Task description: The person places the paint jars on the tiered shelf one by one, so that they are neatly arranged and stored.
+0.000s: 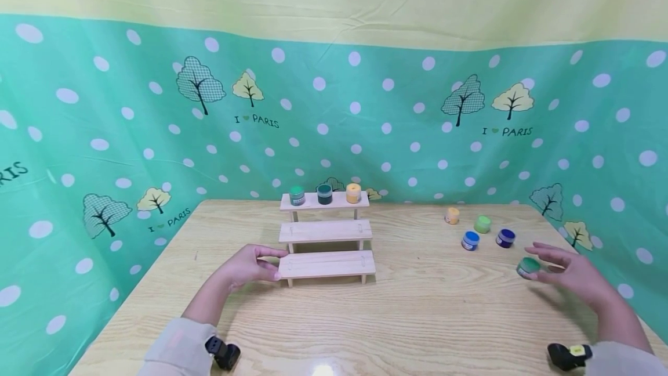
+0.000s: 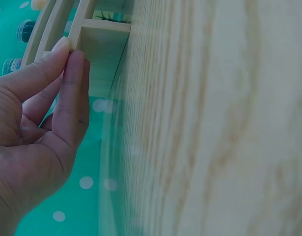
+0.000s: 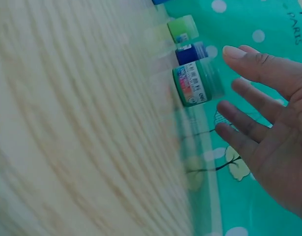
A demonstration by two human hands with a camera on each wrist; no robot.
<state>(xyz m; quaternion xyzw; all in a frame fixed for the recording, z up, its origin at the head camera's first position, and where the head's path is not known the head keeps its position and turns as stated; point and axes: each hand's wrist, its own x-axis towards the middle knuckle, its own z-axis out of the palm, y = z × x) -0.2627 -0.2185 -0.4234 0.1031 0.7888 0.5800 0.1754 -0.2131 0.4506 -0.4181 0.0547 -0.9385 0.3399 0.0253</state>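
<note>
The left hand (image 1: 252, 266) pinches the left end of the lowest step of a three-step wooden rack (image 1: 327, 266); in the left wrist view the thumb and fingertips of this hand (image 2: 47, 108) meet at the step's corner (image 2: 81, 24). At the right, the right hand (image 1: 571, 274) is beside a green jar (image 1: 528, 267). In the right wrist view its fingers (image 3: 244, 120) are spread apart and a gap shows between them and the green jar (image 3: 191, 84). Three jars stand on the top step: green (image 1: 297, 195), dark green (image 1: 325, 194) and light orange (image 1: 353, 193).
Beyond the right hand, a light orange jar (image 1: 452, 216), a light green jar (image 1: 482, 224), a blue jar (image 1: 471, 241) and a dark blue jar (image 1: 505, 238) stand on the wooden table (image 1: 417, 318). A dotted green and yellow cloth (image 1: 365, 132) hangs behind.
</note>
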